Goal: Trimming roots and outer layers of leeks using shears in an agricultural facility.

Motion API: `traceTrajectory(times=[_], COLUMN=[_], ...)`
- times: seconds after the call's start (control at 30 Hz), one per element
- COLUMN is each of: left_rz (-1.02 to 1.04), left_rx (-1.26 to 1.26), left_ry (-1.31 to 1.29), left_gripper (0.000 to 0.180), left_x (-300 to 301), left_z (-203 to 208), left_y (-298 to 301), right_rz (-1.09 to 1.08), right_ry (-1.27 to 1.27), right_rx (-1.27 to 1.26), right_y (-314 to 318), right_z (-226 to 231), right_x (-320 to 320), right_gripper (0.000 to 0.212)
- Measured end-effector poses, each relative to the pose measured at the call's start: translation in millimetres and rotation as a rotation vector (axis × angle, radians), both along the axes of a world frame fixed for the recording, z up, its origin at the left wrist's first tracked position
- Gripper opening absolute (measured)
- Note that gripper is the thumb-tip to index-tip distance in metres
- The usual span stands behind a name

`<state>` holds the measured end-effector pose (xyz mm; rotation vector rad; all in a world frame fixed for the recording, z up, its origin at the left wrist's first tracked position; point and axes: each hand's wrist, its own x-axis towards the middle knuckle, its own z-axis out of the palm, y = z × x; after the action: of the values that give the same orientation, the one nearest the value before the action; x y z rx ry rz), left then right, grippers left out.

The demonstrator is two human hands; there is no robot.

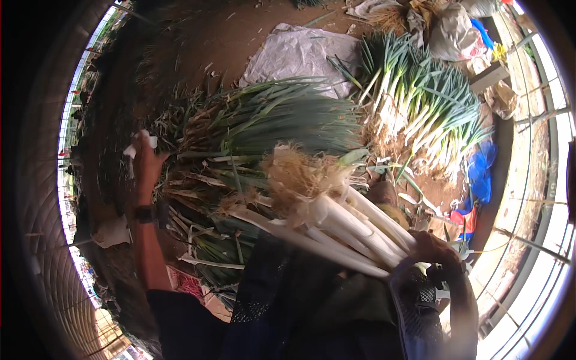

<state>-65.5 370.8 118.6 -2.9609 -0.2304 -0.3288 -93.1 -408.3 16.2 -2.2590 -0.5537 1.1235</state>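
A bundle of thick leeks (354, 222) lies across my lap, white stalks slanting down to the right and shaggy pale roots (300, 177) pointing up and away. My right hand (435, 249), partly in shadow, is closed round the stalks at their lower right end. Stretched far out to the left, my left hand (146, 162) has a small crumpled white piece (133, 147) at its fingers; its material is unclear. Beside that hand, loose leeks with long green leaves (282, 120) lie heaped on the ground, some leaves blurred.
At the far right stands a dense row of leeks (420, 108), roots facing me. Behind the heap a white plastic sheet (300, 54) lies on brown soil. Sacks (453, 33) and blue plastic (482, 171) sit near the right-hand wall. Dry leaf scraps are scattered around.
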Motion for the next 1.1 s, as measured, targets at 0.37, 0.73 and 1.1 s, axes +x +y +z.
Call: traceTrajectory(times=[0.37, 0.73, 1.1], left_rz=[-0.491, -0.603, 0.326], left_rx=[-0.276, -0.589, 0.172], left_ry=[1.513, 0.927, -0.034], left_gripper=[0.071, 0.021, 0.031], left_x=[135.2, 132.0, 185.0], left_z=[-3.0, -31.1, 101.7], left_y=[-390.2, -389.8, -57.4], right_rz=[-0.078, -0.207, -0.049], right_ry=[0.358, 0.296, 0.312], right_rx=[-0.08, 0.146, 0.077], right_y=[44.1, -2.1, -3.8], right_z=[52.3, -13.9, -1.9], right_x=[32.9, -6.5, 15.7], right_gripper=[0.084, 0.074, 0.068])
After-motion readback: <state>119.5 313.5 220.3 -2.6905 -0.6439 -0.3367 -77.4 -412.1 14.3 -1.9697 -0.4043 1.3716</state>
